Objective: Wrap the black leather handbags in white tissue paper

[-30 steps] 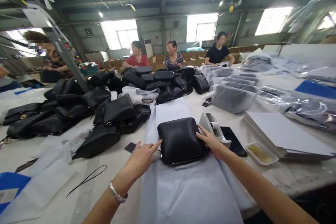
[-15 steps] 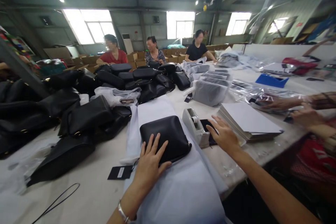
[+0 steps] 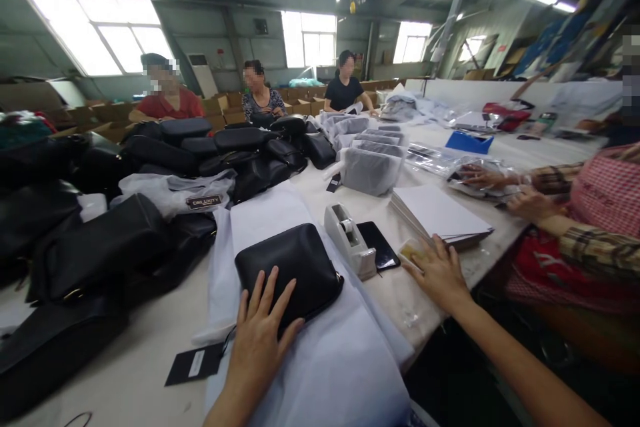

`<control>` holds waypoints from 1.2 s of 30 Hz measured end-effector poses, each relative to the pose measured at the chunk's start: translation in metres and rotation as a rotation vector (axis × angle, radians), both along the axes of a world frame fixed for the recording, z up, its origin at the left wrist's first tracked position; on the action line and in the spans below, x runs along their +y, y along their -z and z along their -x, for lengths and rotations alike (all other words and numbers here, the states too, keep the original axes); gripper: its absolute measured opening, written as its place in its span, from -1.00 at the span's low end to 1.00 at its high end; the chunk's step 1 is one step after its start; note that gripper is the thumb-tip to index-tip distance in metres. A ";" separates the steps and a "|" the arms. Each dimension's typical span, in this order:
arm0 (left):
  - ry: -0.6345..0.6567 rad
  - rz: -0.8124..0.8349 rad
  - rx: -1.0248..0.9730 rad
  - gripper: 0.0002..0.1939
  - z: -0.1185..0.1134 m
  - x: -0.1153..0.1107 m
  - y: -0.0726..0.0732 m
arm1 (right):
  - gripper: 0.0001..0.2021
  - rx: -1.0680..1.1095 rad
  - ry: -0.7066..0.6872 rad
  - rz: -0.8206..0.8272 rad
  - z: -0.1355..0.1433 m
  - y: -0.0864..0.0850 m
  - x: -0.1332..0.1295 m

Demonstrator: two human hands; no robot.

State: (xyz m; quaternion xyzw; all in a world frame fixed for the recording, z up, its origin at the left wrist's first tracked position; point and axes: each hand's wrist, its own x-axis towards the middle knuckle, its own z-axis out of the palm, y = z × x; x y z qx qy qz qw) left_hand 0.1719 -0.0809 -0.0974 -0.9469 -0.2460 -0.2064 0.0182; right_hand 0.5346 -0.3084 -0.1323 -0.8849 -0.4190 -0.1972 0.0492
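A black zipped pouch (image 3: pixel 295 267) lies on sheets of white tissue paper (image 3: pixel 340 360). My left hand (image 3: pixel 263 327) rests on its near left part, fingers spread. A black tag (image 3: pixel 195 363) on a cord lies left of that wrist. My right hand (image 3: pixel 440 273) is at the table's right side, fingers apart, over a small yellowish item in clear wrap (image 3: pixel 411 250); whether it touches the item is unclear. Between the pouch and that hand are a grey tape dispenser (image 3: pixel 350 243) and a black phone-like device (image 3: pixel 379 245).
Black bags (image 3: pixel 105 240) are heaped at the left. Tissue-wrapped bags (image 3: pixel 373 170) stand beyond the dispenser, beside a stack of white boards (image 3: pixel 440 211). A co-worker's hands (image 3: pixel 530 203) handle clear plastic at the right. Three people sit across the table.
My right hand has moved from beside the tape dispenser to the small wrapped item, uncovering the black device. The view has turned right. My left hand stays on the pouch.
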 end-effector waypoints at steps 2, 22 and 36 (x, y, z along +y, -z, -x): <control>-0.008 0.010 -0.006 -0.37 0.001 -0.001 -0.002 | -0.69 0.064 -0.033 -0.038 -0.004 -0.007 0.003; 0.027 -0.264 -0.036 -0.22 0.001 0.014 0.021 | -0.47 0.440 -0.517 0.079 0.053 -0.070 0.400; -0.186 -0.405 -0.535 -0.67 -0.032 0.018 0.056 | -0.72 0.356 -0.376 0.026 0.028 -0.027 0.452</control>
